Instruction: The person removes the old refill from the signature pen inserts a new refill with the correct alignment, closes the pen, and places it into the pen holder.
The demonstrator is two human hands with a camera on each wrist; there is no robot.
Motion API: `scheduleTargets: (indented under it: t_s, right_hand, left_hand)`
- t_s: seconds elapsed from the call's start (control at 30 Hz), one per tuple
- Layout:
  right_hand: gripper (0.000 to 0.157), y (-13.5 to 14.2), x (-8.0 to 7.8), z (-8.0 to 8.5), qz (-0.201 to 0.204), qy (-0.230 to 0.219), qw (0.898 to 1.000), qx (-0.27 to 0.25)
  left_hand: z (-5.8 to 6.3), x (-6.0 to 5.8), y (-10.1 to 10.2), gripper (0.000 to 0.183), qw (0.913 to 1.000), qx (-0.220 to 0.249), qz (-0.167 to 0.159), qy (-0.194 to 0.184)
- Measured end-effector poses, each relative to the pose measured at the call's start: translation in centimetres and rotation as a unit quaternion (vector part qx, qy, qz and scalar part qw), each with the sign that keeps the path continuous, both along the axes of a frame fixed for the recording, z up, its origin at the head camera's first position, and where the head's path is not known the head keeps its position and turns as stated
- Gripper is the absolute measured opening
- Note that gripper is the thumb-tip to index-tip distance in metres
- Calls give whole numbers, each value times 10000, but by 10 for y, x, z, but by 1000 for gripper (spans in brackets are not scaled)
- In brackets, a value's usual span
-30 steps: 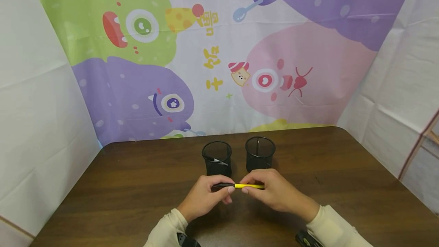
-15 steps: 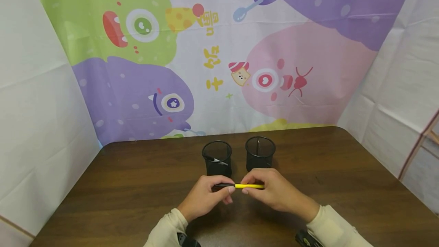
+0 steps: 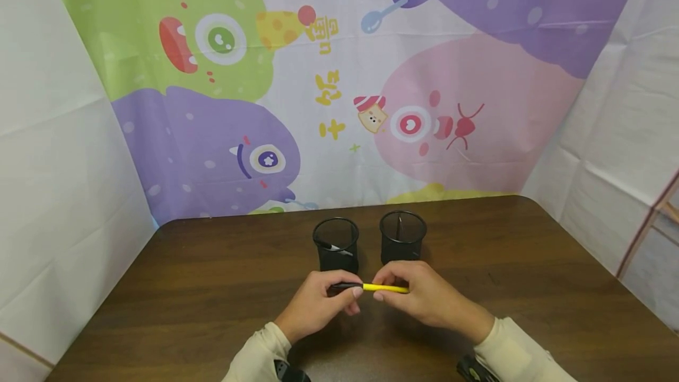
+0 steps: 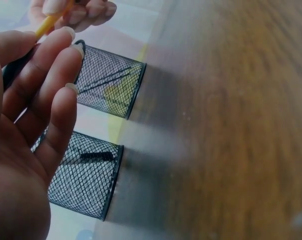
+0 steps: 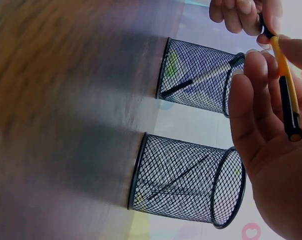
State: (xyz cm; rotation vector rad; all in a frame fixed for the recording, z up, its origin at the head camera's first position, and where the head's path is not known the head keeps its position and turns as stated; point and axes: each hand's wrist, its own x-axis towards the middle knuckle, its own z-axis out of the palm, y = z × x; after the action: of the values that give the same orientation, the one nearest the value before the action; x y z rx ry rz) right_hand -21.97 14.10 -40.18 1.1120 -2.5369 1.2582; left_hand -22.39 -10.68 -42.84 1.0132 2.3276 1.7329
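So the pen [image 3: 368,287] lies pretty much level, along the 9-to-3 line. The left hand [image 3: 318,300] pinches its black end over at 9 o'clock, thumb against fingers, and the right hand [image 3: 421,293] pinches the yellow part toward 3, with the clip [image 5: 285,97] end sticking out past the thumb (both pinches are only about pen-wide). One cup [image 3: 338,262] sits at 11 o'clock from it, the second cup [image 3: 401,251] at 1, both on the table [image 3: 212,287].
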Motion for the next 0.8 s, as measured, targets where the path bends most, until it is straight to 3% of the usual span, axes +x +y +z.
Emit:
scheduleTargets:
  t_s: [0.27, 0.47, 0.8]
  right_hand:
    - [22, 1, 0, 2, 280, -583, 9979, -4]
    - [17, 1, -1, 1, 403, -463, 9981, -76]
    - [10, 0, 0, 1, 184, -54, 9998, 25]
  left_hand:
    - [0, -1, 0, 16, 9999, 132, 18, -6]
    - [1, 0, 0, 17, 9999, 118, 41, 40]
    - [1, 1, 1, 15, 9999, 122, 14, 30]
